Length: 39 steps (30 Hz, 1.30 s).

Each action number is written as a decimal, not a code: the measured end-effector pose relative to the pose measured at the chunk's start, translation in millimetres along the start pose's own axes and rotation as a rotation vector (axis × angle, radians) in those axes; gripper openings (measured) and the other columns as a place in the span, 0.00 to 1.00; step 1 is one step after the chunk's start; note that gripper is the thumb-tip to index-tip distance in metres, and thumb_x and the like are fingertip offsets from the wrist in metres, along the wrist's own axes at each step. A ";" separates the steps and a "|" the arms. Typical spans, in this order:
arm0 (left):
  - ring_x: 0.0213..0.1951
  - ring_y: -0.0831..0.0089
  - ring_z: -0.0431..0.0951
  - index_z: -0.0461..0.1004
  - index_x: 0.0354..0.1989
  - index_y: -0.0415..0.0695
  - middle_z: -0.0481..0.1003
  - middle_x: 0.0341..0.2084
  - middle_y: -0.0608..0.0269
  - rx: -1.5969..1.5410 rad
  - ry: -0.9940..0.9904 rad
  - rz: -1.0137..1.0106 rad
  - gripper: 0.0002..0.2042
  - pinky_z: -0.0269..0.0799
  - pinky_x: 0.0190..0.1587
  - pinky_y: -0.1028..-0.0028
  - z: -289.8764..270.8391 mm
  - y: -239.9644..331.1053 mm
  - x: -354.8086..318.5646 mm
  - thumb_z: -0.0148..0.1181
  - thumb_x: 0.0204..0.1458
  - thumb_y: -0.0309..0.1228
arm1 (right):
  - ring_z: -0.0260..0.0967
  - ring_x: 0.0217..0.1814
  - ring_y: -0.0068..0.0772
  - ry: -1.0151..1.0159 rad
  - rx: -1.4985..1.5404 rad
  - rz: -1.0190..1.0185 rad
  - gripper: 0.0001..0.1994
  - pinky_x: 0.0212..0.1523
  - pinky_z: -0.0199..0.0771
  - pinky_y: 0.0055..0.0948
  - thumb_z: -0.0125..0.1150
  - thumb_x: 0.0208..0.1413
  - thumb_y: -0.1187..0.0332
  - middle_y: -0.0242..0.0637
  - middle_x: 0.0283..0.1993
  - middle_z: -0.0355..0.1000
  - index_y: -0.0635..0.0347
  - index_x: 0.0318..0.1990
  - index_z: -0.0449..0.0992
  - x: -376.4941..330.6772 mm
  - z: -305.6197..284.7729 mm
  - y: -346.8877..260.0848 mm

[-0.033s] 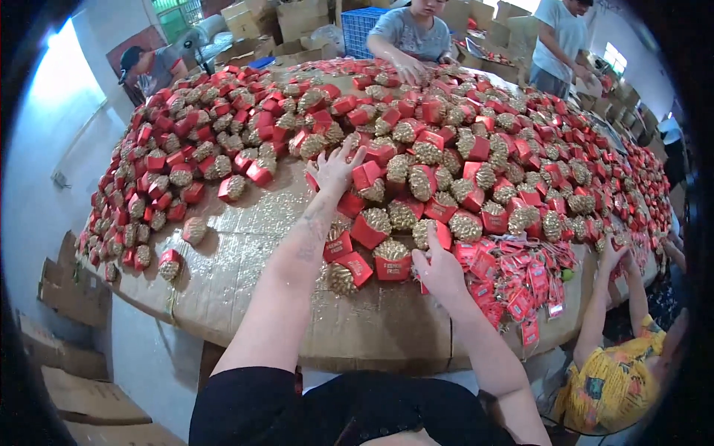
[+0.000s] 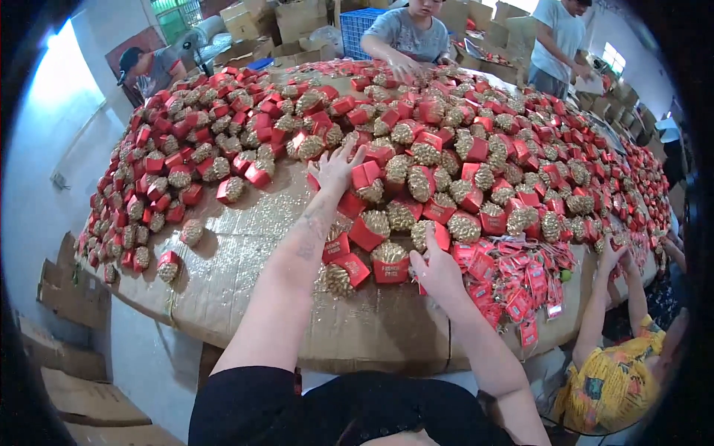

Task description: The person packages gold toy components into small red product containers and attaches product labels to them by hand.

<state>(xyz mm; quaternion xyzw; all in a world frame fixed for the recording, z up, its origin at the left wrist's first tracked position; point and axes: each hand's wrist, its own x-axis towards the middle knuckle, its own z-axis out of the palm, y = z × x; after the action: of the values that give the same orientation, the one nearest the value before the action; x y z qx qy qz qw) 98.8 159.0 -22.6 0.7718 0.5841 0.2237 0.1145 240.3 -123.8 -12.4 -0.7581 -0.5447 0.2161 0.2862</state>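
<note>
A broad heap of small ornaments [image 2: 388,264], each a gold knobbly cluster set in a red box-like holder, covers much of the table. My left hand [image 2: 335,169] reaches into the heap with its fingers spread, beside a red holder [image 2: 366,175]. Nearer to me, my right hand [image 2: 440,273] has its index finger stretched out and its thumb apart. That fingertip lies against an ornament [image 2: 441,235] at the near edge of the heap; the other fingers are partly hidden. Flat red tags or packets [image 2: 513,279] lie piled just right of this hand.
Brown cardboard [image 2: 245,275], strewn with gold glitter, covers the table. A co-worker in a grey shirt [image 2: 407,37] reaches into the heap's far side. Another, in a yellow patterned top [image 2: 613,379], works at my right. Cardboard boxes [image 2: 74,290] stand at the left.
The far co-worker's hand has shifted slightly left over the heap. The whole view has shifted slightly; my hands stay in the same places.
</note>
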 end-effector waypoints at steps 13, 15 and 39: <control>0.40 0.82 0.70 0.71 0.57 0.47 0.76 0.40 0.72 -1.014 -0.441 0.449 0.21 0.69 0.43 0.77 -55.0 23.9 11.7 0.51 0.61 0.46 | 0.72 0.41 0.63 -0.060 0.145 0.082 0.36 0.43 0.69 0.50 0.52 0.56 0.56 0.62 0.37 0.73 0.63 0.68 0.46 14.3 21.5 17.6; 0.39 0.80 0.74 0.78 0.46 0.44 0.78 0.37 0.66 -0.708 -0.156 0.408 0.15 0.71 0.42 0.76 -120.3 -21.8 -19.7 0.56 0.59 0.41 | 0.73 0.31 0.51 -0.056 0.103 0.065 0.40 0.34 0.70 0.44 0.51 0.58 0.57 0.53 0.28 0.73 0.56 0.71 0.36 10.7 19.2 13.1; 0.56 0.45 0.67 0.66 0.59 0.56 0.68 0.52 0.41 -0.369 0.109 -0.102 0.31 0.64 0.55 0.55 -56.2 -119.9 -38.6 0.56 0.50 0.58 | 0.61 0.25 0.28 0.215 -0.696 -0.835 0.35 0.27 0.60 0.33 0.61 0.46 0.43 0.26 0.24 0.61 0.42 0.63 0.66 -50.0 37.5 -99.2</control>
<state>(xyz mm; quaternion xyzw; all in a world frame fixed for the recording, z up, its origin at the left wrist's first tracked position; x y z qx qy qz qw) -38.5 152.4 -34.2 0.6938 0.5769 0.3623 0.2337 131.0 -139.8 26.9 -0.5454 -0.8059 -0.1871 0.1344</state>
